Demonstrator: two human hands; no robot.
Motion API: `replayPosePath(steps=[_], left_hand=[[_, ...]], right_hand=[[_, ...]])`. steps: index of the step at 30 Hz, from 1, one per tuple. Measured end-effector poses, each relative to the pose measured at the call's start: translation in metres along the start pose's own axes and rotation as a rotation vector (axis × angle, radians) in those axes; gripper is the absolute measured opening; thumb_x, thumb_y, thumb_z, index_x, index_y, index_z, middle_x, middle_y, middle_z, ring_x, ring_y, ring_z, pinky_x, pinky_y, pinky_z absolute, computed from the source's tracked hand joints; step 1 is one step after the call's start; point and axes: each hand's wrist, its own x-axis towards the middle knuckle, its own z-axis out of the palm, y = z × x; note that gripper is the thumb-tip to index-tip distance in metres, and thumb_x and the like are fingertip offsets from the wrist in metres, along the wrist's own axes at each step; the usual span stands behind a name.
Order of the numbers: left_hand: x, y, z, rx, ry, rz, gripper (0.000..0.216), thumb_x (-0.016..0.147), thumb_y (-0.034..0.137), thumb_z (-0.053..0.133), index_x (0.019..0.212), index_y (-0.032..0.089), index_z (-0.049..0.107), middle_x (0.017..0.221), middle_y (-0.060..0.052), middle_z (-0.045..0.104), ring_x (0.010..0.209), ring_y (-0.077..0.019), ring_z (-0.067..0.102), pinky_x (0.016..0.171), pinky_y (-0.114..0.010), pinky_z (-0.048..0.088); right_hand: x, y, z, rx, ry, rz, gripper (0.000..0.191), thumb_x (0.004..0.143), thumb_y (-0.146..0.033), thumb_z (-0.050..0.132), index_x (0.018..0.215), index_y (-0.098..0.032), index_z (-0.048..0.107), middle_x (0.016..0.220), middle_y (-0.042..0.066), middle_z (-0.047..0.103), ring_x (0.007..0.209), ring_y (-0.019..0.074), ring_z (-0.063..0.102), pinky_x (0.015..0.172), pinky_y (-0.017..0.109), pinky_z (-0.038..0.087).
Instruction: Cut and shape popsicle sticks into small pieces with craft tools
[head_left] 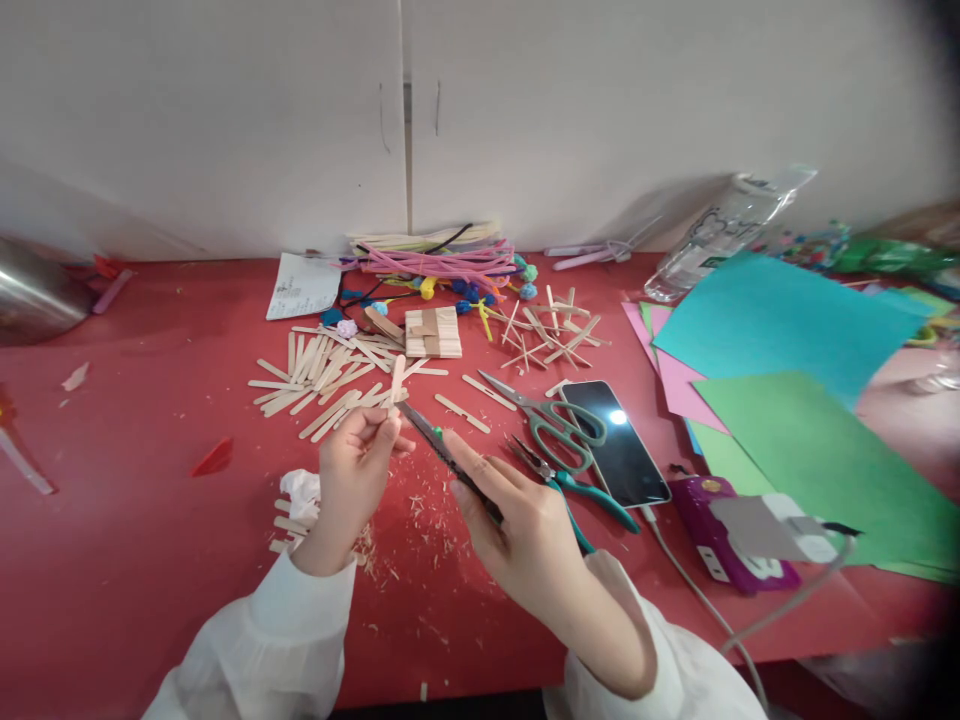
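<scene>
Frame centre: left hand (356,465) pinches stick (397,378), likely light, stiff, splittable; hold lower end. Right hand (529,525) grips knife (429,428).

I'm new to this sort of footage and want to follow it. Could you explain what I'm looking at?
There is no machine here: these are a person's own bare hands, in white sleeves. The single picture comes from a camera worn on the head, looking forward and down.

The left hand pinches a wooden stick upright. The right hand grips a craft knife, its blade pointing toward that stick; whether they touch is hard to tell.

On the red table lie loose wooden sticks, with wood shavings nearer the person. To the right are scissors, pliers, a phone and a green sheet. Fuzzy coloured stems lie at the back.
</scene>
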Motion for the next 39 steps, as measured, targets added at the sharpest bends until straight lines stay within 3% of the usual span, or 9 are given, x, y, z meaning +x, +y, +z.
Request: replayPosePath(steps=[6, 14, 21, 23, 26, 29, 39], left_hand=[[-0.001, -0.005, 0.0, 0.071, 0.0, 0.059, 0.025, 0.077, 0.042, 0.06, 0.077, 0.017, 0.059, 0.059, -0.002, 0.068, 0.056, -0.0159, 0.067, 0.059, -0.026, 0.055], [-0.003, -0.009, 0.001, 0.126, 0.062, 0.146, 0.017, 0.08, 0.036, 0.055, 0.074, 0.02, 0.055, 0.061, -0.001, 0.067, 0.058, -0.0155, 0.066, 0.06, -0.026, 0.054], [-0.001, -0.014, 0.006, 0.001, 0.091, 0.114, 0.017, 0.078, 0.036, 0.058, 0.075, 0.02, 0.053, 0.064, -0.001, 0.066, 0.057, -0.015, 0.064, 0.06, -0.027, 0.054], [-0.001, -0.012, 0.005, 0.008, 0.092, 0.101, 0.017, 0.078, 0.035, 0.058, 0.074, 0.019, 0.053, 0.063, 0.0, 0.066, 0.056, -0.0145, 0.065, 0.059, -0.026, 0.055], [0.0, -0.006, 0.002, 0.049, 0.091, 0.076, 0.015, 0.077, 0.033, 0.058, 0.073, 0.019, 0.055, 0.061, 0.0, 0.066, 0.055, -0.0142, 0.066, 0.06, -0.026, 0.055], [0.0, -0.001, -0.001, 0.059, 0.074, 0.056, 0.015, 0.077, 0.033, 0.059, 0.074, 0.018, 0.057, 0.058, 0.001, 0.065, 0.053, -0.0141, 0.066, 0.058, -0.025, 0.056], [-0.003, -0.001, 0.0, 0.049, 0.032, 0.062, 0.022, 0.078, 0.039, 0.061, 0.074, 0.018, 0.057, 0.061, -0.001, 0.067, 0.055, -0.015, 0.067, 0.06, -0.026, 0.056]], right_hand=[[-0.002, -0.002, 0.003, -0.057, 0.0, -0.019, 0.042, 0.091, -0.019, 0.035, 0.126, -0.008, 0.057, 0.06, 0.002, 0.056, 0.039, 0.0103, 0.043, 0.038, 0.021, 0.036], [-0.004, -0.007, 0.007, 0.339, -0.106, 0.185, 0.044, 0.089, -0.023, 0.041, 0.13, -0.009, 0.051, 0.067, 0.004, 0.06, 0.05, 0.0132, 0.051, 0.042, 0.022, 0.041], [-0.003, -0.006, 0.012, 0.738, -0.198, 0.435, 0.048, 0.091, -0.032, 0.042, 0.136, -0.015, 0.045, 0.065, -0.002, 0.055, 0.035, 0.0054, 0.041, 0.032, 0.017, 0.034], [-0.002, -0.005, 0.009, 0.664, -0.182, 0.406, 0.048, 0.091, -0.031, 0.042, 0.135, -0.014, 0.046, 0.068, -0.001, 0.058, 0.036, 0.0057, 0.041, 0.032, 0.018, 0.034], [-0.001, -0.004, 0.004, 0.358, -0.075, 0.209, 0.045, 0.09, -0.025, 0.043, 0.132, -0.012, 0.051, 0.075, 0.005, 0.063, 0.043, 0.0086, 0.045, 0.037, 0.019, 0.036], [-0.001, -0.003, 0.0, 0.158, -0.026, 0.083, 0.042, 0.089, -0.02, 0.042, 0.128, -0.012, 0.056, 0.07, 0.004, 0.06, 0.045, 0.0098, 0.046, 0.038, 0.019, 0.035], [-0.002, -0.002, -0.001, 0.14, -0.038, 0.066, 0.043, 0.089, -0.018, 0.04, 0.129, -0.011, 0.054, 0.072, 0.005, 0.064, 0.045, 0.0109, 0.049, 0.039, 0.021, 0.037]])
